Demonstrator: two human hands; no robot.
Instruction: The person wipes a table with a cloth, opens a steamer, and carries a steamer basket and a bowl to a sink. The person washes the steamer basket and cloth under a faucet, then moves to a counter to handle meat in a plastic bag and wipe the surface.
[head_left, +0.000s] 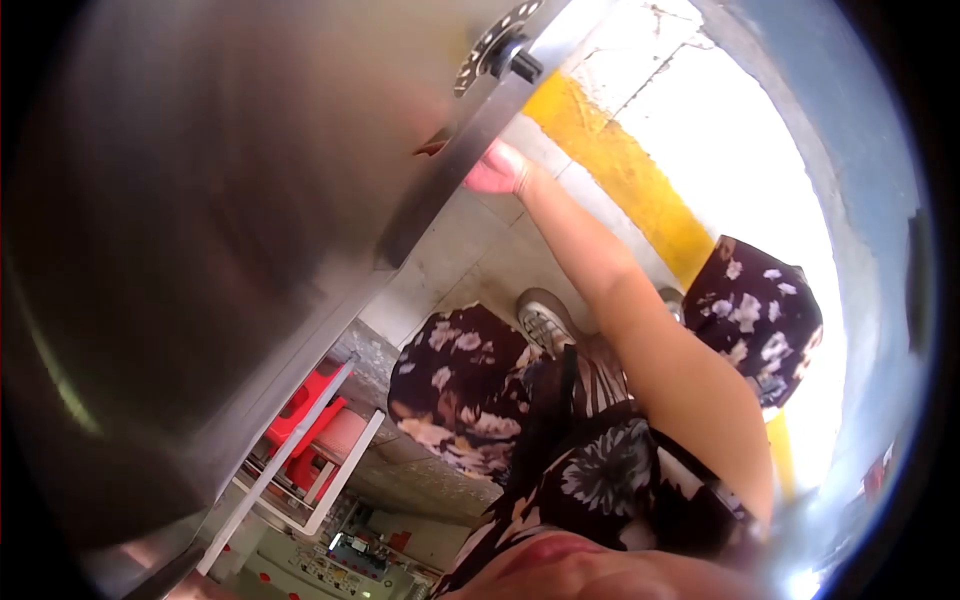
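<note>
— What do we have hold of here?

— Our right hand [495, 170] is clenched on the edge of the steel panel [220, 230], with the fingers curled round its rim and the arm stretched out to it from the lower right.

— And where does that panel sit?

— It fills the whole left side of the view and slants from the top centre down to the lower left. A black knob [517, 62] with a dotted dial ring sits on it just above our hand.

— The left hand?

— We cannot see it at all.

— What lies around?

— Below the hand is the pale floor [480, 260], crossed by a yellow stripe [625, 175]. Our grey shoe [545, 322] shows between the flowered trouser legs. Under the panel's lower edge are white bars [300, 440] and something red [300, 408] that is too blurred to name.
</note>
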